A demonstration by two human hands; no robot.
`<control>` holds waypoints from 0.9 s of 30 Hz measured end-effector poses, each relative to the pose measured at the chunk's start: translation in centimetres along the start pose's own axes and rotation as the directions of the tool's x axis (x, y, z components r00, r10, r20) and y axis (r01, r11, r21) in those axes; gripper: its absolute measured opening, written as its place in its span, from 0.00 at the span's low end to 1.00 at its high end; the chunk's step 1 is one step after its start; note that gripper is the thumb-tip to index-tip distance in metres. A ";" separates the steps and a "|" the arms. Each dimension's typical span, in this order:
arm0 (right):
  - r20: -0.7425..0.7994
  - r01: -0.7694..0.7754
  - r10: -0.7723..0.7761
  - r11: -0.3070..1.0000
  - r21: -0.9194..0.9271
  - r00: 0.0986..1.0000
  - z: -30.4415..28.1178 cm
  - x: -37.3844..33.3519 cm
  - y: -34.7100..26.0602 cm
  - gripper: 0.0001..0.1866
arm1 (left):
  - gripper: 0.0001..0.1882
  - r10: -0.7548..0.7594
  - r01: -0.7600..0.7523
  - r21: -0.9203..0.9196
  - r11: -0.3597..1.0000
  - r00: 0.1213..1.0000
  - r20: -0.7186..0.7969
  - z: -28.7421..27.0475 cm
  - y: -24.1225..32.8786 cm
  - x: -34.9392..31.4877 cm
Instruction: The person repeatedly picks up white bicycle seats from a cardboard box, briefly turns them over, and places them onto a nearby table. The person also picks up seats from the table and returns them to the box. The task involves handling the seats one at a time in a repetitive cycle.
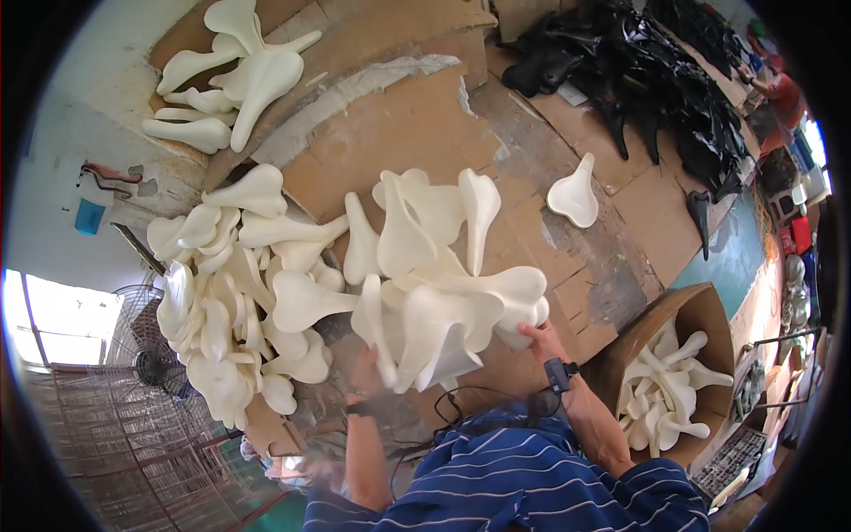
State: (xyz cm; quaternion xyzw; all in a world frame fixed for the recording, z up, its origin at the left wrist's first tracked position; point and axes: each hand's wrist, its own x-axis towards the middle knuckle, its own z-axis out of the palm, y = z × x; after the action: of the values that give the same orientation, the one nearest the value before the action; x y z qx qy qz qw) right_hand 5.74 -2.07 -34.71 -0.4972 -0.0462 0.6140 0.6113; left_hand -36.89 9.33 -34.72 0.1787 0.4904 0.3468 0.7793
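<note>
A pale, seat-shaped piece (514, 334) lies at the near right edge of the loose pile (417, 257), mostly covered by another seat (510, 285). Its rounded end meets the thumb of the right hand (544, 344); the rest runs leftward from the fingers, under the pile, so its long axis cannot be told. The right hand is clearly the nearer one. Its fingers look closed on that rounded edge, thumb to the pile side, though how firmly does not show.

Across the pile, to the left of these fingers, a narrow seat (372, 324) stands nearly on edge, its long axis running away from the body. The left hand (364, 371) is at its near end, blurred; whether those fingers grasp it or only touch it, I cannot tell.

Farther out, beyond the right fingertips and slightly right, a single seat (576, 199) lies apart on the cardboard (381, 129). Right of the right hand, beside its wrist, is an open box (705, 310) of more seats. Left and beyond the left fingers is a big heap (217, 324).
</note>
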 end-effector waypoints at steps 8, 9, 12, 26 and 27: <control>0.057 0.014 -0.014 1.000 0.001 0.998 2.5 -4.9 -1.1 0.34 | 0.24 0.011 -0.010 -0.031 0.999 0.999 0.051 7.1 -0.6 -1.9; 0.066 0.019 -0.021 1.000 0.020 0.998 3.2 -6.0 -1.3 0.34 | 0.25 -0.009 0.008 0.024 1.000 0.998 0.061 7.3 0.0 -1.8; 0.101 0.091 -0.102 0.990 0.105 0.990 6.9 -9.7 -2.9 0.33 | 0.23 0.158 -0.184 0.392 0.902 0.983 0.098 2.7 -1.0 -1.2; 0.136 0.213 -0.236 0.963 0.165 0.962 10.2 -16.3 -6.6 0.36 | 0.22 0.559 -0.515 0.793 0.326 0.781 0.278 14.9 6.2 -14.5; 0.148 0.214 -0.240 0.962 0.169 0.960 10.5 -16.5 -6.5 0.36 | 0.22 0.562 -0.513 0.773 0.373 0.788 0.251 14.9 6.5 -15.4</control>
State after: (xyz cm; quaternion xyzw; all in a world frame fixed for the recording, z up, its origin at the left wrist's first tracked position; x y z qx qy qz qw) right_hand -0.72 -7.85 -15.99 -0.3877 -0.1073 0.5808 0.7077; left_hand -30.28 3.76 -14.07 0.6532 0.5276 0.3213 0.4379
